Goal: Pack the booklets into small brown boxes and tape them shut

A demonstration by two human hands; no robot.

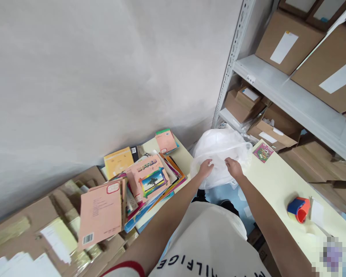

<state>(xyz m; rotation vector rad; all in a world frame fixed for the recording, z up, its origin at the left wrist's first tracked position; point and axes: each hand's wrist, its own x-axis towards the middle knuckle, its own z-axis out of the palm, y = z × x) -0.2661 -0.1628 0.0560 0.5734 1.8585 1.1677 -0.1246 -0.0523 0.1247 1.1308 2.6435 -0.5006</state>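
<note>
Gripping, with curled fingers nearly closed in both left hand [205, 169] and right hand [234, 168], set slightly apart, the near side of a thin, crinkled, translucent white plastic bag [220, 140], puffed round between pale tabletops [272, 181], bulging away toward the grey wall [118, 69], with long axis hard to tell.

Storage corner with a pale wall [103, 77] and a grey metal rack [276, 80].
The wall is plain, slightly darker toward its foot. The rack has a perforated post [237, 38] and carries cardboard boxes [305, 40]. A cream left surface [181, 152] stands beside the wall, a cream right surface [272, 179] beside the rack; between them, blue floor [220, 193] is visible. The light is soft.
</note>
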